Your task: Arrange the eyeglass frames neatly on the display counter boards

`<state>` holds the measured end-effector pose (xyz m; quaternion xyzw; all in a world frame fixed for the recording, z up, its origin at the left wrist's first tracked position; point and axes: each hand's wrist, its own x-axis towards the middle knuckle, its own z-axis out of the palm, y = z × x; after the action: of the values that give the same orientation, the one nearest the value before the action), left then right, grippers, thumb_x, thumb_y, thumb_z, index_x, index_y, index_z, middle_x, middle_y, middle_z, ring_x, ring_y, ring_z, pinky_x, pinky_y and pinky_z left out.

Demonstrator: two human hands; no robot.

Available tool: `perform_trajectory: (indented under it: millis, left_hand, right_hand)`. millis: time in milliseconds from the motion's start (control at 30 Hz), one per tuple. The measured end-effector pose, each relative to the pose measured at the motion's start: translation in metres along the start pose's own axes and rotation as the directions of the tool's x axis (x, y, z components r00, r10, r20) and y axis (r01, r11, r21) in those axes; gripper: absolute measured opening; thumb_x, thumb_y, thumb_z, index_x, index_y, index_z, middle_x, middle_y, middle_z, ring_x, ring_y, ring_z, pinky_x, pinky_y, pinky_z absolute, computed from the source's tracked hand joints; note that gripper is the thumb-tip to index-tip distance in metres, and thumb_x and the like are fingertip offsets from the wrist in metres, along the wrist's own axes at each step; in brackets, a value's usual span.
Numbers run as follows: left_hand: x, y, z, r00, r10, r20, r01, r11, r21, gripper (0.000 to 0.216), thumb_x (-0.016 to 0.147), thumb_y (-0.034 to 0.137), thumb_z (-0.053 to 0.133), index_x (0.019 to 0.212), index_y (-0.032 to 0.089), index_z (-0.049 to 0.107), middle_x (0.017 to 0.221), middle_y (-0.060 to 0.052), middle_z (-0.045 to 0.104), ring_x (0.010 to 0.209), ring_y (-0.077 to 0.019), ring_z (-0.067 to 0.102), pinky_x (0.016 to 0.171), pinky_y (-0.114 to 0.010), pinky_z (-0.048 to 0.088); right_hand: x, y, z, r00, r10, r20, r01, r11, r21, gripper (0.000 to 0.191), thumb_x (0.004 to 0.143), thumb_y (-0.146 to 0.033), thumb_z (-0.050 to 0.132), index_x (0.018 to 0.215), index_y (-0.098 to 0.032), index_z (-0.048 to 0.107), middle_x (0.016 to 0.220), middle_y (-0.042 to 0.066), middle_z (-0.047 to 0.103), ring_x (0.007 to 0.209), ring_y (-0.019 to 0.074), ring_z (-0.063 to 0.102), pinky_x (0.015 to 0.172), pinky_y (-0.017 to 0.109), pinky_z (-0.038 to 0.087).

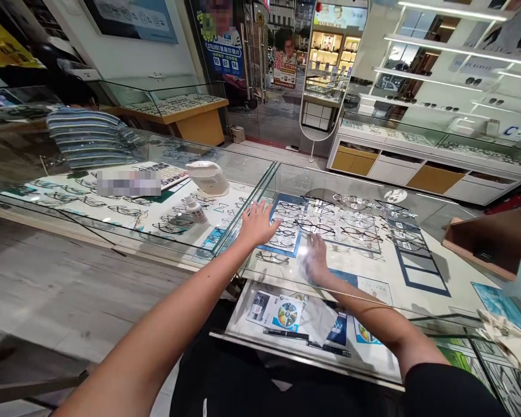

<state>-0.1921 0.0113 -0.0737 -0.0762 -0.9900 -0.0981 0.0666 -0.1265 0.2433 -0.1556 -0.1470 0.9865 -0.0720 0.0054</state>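
My left hand [257,223] lies flat with fingers spread on the top of a glass display case [373,191], near its left corner. My right hand [315,259] is a little nearer to me on the same glass and is smeared by motion. A pale whitish patch [304,260] shows under it; I cannot tell whether it is a cloth. Rows of eyeglass frames [338,226] lie on trays under the glass just beyond both hands.
A small spray bottle [195,208] and a white device [207,176] stand on the adjoining case to the left. A person in a striped shirt [91,136] sits behind it. Booklets [282,313] and pens lie on the lower shelf. A wooden box [490,240] and a crumpled cloth [510,339] are at the right.
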Motion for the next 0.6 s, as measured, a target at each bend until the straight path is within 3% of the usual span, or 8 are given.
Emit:
perform_trajectory:
  millis: [100, 200, 333, 500, 600]
  left_hand:
    - [0.002, -0.001, 0.002, 1.0, -0.004, -0.022, 0.003, 1.0, -0.019, 0.075, 0.105, 0.064, 0.038, 0.166, 0.02, 0.046, 0.178, -0.015, 0.034, 0.167, -0.0378, 0.025, 0.133, -0.058, 0.023]
    - [0.002, 0.0, 0.002, 1.0, -0.001, -0.025, 0.0, 0.999, -0.04, 0.075, 0.105, 0.063, 0.039, 0.166, 0.02, 0.046, 0.178, -0.015, 0.034, 0.166, -0.0373, 0.026, 0.133, -0.057, 0.022]
    - [-0.001, 0.004, 0.0, 0.999, 0.012, -0.03, -0.014, 0.999, -0.044, 0.075, 0.105, 0.06, 0.039, 0.166, 0.016, 0.048, 0.177, -0.016, 0.036, 0.166, -0.0373, 0.028, 0.133, -0.055, 0.023]
    - [-0.001, 0.002, -0.003, 0.999, 0.039, -0.01, -0.039, 0.999, -0.003, 0.077, 0.107, 0.062, 0.033, 0.168, 0.016, 0.045, 0.177, -0.014, 0.036, 0.165, -0.0352, 0.03, 0.133, -0.05, 0.023]
    - [0.0, -0.005, -0.005, 0.995, 0.09, 0.039, -0.091, 0.996, 0.018, 0.079, 0.107, 0.064, 0.03, 0.169, 0.017, 0.043, 0.178, -0.013, 0.035, 0.165, -0.0366, 0.03, 0.131, -0.053, 0.027]
  right_hand:
    - [-0.041, -0.022, 0.005, 1.0, 0.025, 0.015, -0.025, 1.0, 0.016, 0.056, 0.098, -0.019, 0.056, 0.154, -0.014, 0.057, 0.165, 0.021, 0.05, 0.154, 0.0393, 0.043, 0.127, 0.054, 0.038]
    - [-0.087, -0.037, -0.006, 0.992, -0.055, 0.117, 0.045, 0.995, 0.087, 0.057, 0.096, -0.02, 0.056, 0.152, -0.012, 0.058, 0.159, 0.021, 0.056, 0.15, 0.0366, 0.048, 0.126, 0.051, 0.038]
    - [-0.139, -0.053, -0.049, 0.953, -0.225, 0.204, 0.165, 0.948, 0.273, 0.055, 0.098, -0.017, 0.05, 0.152, -0.013, 0.055, 0.162, 0.022, 0.049, 0.153, 0.0354, 0.041, 0.127, 0.057, 0.036]
    - [-0.186, -0.071, -0.109, 0.926, -0.337, 0.169, 0.252, 0.888, 0.385, 0.045, 0.102, -0.02, 0.047, 0.147, -0.021, 0.056, 0.16, 0.017, 0.048, 0.154, 0.0344, 0.037, 0.126, 0.06, 0.04]
    - [-0.191, -0.071, -0.136, 0.934, -0.353, 0.06, 0.308, 0.877, 0.369, 0.047, 0.106, -0.026, 0.044, 0.153, -0.028, 0.051, 0.162, 0.015, 0.047, 0.156, 0.0344, 0.034, 0.125, 0.061, 0.041]
